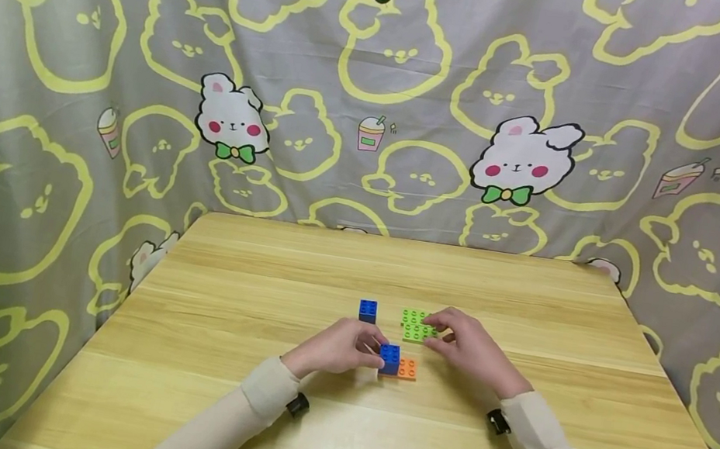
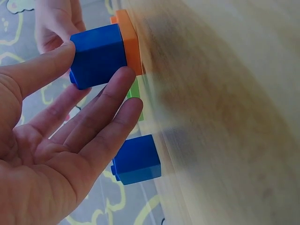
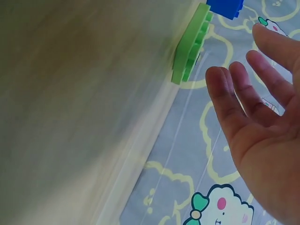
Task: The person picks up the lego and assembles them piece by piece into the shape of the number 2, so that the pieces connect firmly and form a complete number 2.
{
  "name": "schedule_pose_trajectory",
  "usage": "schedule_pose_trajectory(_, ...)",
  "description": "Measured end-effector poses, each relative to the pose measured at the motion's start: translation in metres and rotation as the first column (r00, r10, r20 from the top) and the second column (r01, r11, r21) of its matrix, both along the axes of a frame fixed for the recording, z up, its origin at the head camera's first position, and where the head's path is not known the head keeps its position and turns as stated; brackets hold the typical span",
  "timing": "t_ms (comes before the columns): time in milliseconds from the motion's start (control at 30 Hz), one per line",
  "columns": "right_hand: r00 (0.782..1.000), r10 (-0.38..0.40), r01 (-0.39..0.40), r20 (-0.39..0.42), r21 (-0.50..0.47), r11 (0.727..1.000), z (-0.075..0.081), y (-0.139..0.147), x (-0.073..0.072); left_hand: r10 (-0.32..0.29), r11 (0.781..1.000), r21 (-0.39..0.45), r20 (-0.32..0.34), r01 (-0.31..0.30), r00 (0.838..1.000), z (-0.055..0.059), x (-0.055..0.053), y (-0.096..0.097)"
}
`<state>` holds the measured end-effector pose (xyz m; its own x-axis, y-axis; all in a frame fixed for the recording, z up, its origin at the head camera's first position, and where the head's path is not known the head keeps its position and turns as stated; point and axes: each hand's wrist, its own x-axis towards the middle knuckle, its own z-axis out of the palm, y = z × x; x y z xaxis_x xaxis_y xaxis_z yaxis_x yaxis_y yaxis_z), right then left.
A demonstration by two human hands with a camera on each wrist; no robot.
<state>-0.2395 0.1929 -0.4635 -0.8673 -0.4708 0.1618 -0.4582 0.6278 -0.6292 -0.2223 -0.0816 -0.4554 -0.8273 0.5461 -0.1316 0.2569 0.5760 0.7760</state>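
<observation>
In the head view, a blue building block (image 1: 389,359) sits on the left part of an orange studded plate (image 1: 408,369). My left hand (image 1: 348,347) pinches this block between thumb and forefinger; its other fingers extend loosely beside it in the left wrist view. My right hand (image 1: 464,348) is at the right side of light green studded plates (image 1: 415,333), overlapping them from above. In the right wrist view its fingers (image 3: 218,82) are spread and hold nothing, with the green piece (image 3: 187,49) just beyond the fingertips.
Another blue building block (image 1: 367,310) stands on the wooden table (image 1: 327,431), left of the green plates and behind my left hand. A grey patterned curtain (image 1: 316,53) hangs around the table's back and sides.
</observation>
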Motion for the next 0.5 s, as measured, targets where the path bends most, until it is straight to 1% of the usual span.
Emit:
schedule_pose_trajectory(200,1.000,0.000,0.001,-0.013,0.071,0.998,-0.0030,0.0036,-0.0002,-0.001,1.000,-0.005,-0.005,0.001,1.000,-0.0003,-0.0004,-0.0001)
schedule_pose_trajectory(500,1.000,0.014,-0.012,-0.011,0.113,0.994,-0.0047,0.0048,-0.0005,0.000,1.000,-0.006,-0.004,0.000,1.000,-0.0007,-0.0005,-0.0003)
